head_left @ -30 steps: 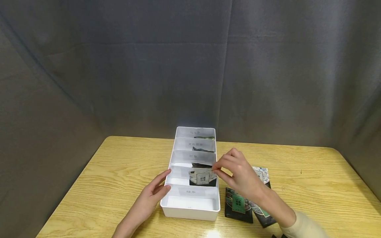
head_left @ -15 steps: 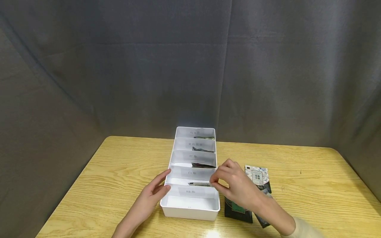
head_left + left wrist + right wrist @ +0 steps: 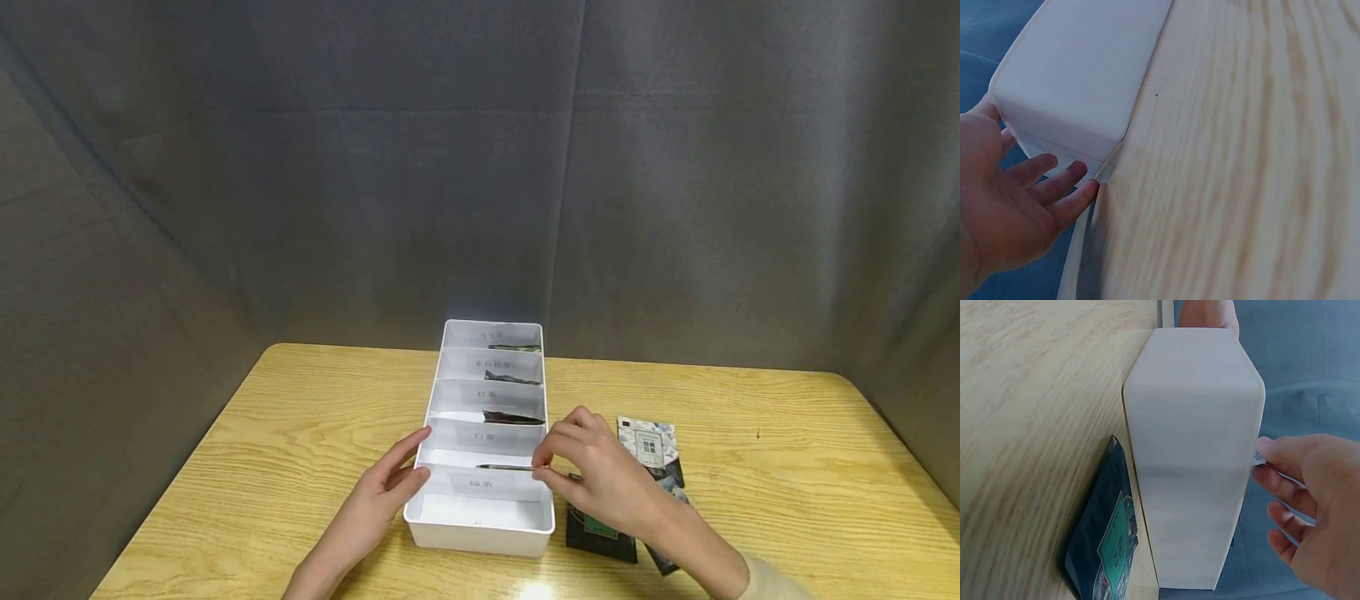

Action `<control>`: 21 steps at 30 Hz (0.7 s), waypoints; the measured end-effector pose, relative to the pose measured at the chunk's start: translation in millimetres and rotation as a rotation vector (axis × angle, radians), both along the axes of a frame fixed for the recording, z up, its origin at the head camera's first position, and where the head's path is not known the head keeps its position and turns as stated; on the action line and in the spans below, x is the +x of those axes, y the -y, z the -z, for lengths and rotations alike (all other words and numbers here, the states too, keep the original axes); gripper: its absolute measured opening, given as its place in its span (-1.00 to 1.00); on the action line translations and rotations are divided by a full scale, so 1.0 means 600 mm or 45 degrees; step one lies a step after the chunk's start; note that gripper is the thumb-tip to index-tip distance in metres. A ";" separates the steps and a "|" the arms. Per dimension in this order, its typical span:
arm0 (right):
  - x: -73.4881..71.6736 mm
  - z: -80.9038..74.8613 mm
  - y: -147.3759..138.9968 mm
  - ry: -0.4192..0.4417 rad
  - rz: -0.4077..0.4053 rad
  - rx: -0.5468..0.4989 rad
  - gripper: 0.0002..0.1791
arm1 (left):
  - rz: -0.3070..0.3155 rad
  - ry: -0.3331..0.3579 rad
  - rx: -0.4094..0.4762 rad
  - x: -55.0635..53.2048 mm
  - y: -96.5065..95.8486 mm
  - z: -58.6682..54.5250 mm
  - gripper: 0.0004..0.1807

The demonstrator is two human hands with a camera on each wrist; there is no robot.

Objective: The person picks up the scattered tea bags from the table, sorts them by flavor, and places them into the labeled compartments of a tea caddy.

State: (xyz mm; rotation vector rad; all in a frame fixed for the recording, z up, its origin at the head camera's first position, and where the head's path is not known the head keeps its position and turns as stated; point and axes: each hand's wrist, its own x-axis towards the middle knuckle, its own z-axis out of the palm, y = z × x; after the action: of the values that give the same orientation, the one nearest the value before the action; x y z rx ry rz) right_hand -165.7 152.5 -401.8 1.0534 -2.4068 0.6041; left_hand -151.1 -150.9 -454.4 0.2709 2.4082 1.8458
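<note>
Down goes the packet [image 3: 504, 467], face-on a second ago, now just a thin edge in the second-nearest compartment of the white box [image 3: 478, 538]. Right hand [image 3: 596, 467] is at the box's right rim, thumb and fingers pinching the packet's end. Left hand [image 3: 384, 487] touches the box's left side, fingers loosely spread. Other packets [image 3: 611, 547] lie on the tabletop [image 3: 787, 483], right of the box.
</note>
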 end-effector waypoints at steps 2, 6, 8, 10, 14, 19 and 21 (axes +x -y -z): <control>0.000 -0.001 -0.003 0.001 0.003 -0.007 -0.82 | -0.001 0.005 0.004 -0.001 0.000 0.000 -0.43; -0.002 -0.004 -0.011 0.000 0.007 -0.022 -0.83 | -0.008 0.023 0.001 -0.002 0.000 0.001 -0.44; -0.004 -0.006 -0.016 0.004 0.012 -0.033 -0.84 | -0.012 0.028 0.001 -0.003 0.001 0.002 -0.44; -0.008 -0.008 -0.022 0.006 0.022 -0.047 -0.85 | -0.014 0.027 0.000 -0.003 0.000 0.003 -0.43; -0.014 -0.010 -0.039 0.035 0.063 -0.076 -0.85 | -0.010 0.027 0.001 -0.003 0.000 0.004 -0.43; -0.023 -0.007 -0.068 0.064 0.131 -0.097 -0.82 | 0.007 0.026 0.014 -0.004 0.000 0.003 -0.43; -0.029 -0.006 -0.081 0.080 0.160 -0.093 -0.81 | 0.010 0.026 0.017 -0.004 0.001 0.003 -0.42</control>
State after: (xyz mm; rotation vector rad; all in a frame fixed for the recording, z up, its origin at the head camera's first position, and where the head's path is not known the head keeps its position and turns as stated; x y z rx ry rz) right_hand -183.3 201.3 -398.3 0.8574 -2.4630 0.6852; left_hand -153.7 -151.4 -456.0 0.2609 2.3788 1.8533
